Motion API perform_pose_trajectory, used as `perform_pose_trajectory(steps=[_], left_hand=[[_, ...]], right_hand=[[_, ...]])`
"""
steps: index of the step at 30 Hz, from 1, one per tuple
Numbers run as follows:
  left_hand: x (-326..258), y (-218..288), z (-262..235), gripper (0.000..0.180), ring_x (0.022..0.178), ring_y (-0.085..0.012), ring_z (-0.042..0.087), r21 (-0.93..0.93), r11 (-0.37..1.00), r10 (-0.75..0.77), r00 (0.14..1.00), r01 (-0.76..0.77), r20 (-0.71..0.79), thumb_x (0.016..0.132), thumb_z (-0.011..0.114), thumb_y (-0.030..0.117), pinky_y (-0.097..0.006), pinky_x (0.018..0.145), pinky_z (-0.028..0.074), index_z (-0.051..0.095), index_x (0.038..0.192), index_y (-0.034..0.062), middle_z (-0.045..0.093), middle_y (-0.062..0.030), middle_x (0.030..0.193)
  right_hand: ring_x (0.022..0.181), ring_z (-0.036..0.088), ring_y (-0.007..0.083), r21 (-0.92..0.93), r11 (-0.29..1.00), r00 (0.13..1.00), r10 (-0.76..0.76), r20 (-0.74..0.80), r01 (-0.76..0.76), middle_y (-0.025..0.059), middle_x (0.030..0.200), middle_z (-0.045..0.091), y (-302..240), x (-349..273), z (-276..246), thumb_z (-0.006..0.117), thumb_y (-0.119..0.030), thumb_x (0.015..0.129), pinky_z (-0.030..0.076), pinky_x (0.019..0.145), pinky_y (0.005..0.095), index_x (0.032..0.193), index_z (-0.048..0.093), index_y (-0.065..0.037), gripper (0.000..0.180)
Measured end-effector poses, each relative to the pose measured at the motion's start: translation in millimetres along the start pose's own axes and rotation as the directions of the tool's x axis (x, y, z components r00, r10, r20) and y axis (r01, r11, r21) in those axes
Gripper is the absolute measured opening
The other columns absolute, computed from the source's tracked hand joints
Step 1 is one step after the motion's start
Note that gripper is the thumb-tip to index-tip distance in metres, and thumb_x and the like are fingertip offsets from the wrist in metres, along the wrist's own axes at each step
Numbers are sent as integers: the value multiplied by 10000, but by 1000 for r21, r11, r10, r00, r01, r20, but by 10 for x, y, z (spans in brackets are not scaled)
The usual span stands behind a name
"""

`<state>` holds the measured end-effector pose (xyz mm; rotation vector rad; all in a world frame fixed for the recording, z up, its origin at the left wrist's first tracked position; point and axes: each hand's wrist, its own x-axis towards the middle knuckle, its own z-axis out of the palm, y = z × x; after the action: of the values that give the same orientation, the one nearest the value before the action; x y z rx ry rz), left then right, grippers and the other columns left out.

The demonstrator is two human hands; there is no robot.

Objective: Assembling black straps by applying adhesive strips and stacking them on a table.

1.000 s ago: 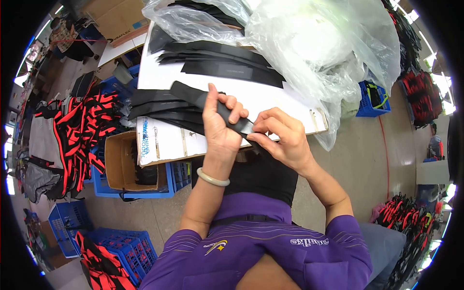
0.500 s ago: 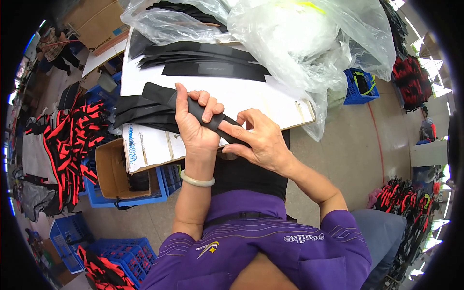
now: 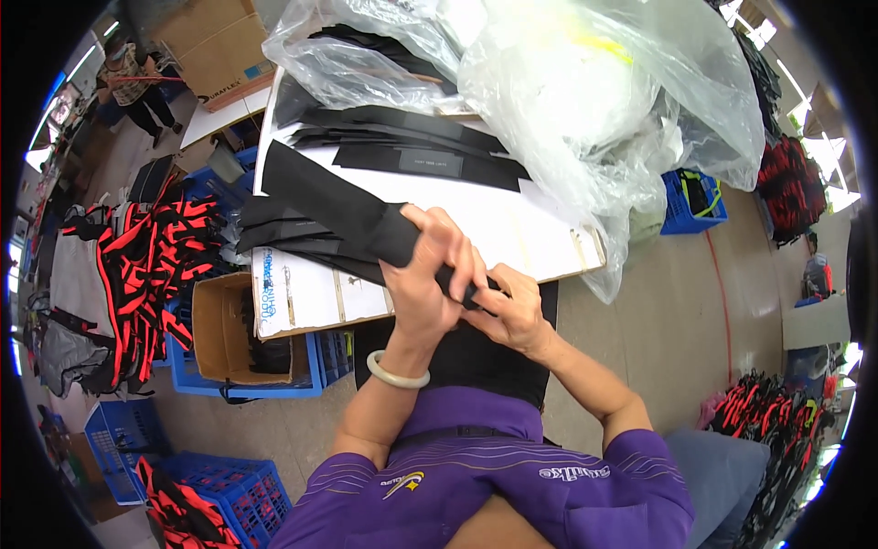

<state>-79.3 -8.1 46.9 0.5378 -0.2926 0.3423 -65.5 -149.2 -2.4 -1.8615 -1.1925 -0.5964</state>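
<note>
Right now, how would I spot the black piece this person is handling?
Find the white board on the table. At its near edge, both hands grip one long black strip. Unlike the flat-lying strips behind, it is lifted and angled up-left.

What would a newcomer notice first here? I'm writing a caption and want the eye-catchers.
Dead centre, the left hand and right hand both grip one long black fabric strip over a white board. Behind it, a big heap of clear plastic bags fills the top. On the left floor, red-and-black straps lie piled beside blue crates.
</note>
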Motion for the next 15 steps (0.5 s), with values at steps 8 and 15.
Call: perform_pose_trajectory(steps=[8, 15], left_hand=[[-136, 23, 103, 223, 418, -98, 423, 190, 979, 41, 984, -74, 174, 965, 533, 181, -276, 461, 470, 421, 829, 43, 459, -78, 726], [-20, -116, -15, 434, 664, -186, 583, 168, 986, -10, 1000, 10, 0, 1024, 356, 396, -379, 763, 524, 498, 894, 7, 541, -111, 772]], right_hand=[[589, 545, 227, 117, 986, 984, -98, -146, 115, 123, 823, 608, 94, -221, 130, 837, -76, 569, 419, 485, 319, 958, 622, -66, 445], [909, 608, 187, 654, 617, 818, 576, 6, -439, 115, 987, 601, -161, -57, -198, 764, -34, 710, 479, 834, 296, 962, 630, 2, 288]])
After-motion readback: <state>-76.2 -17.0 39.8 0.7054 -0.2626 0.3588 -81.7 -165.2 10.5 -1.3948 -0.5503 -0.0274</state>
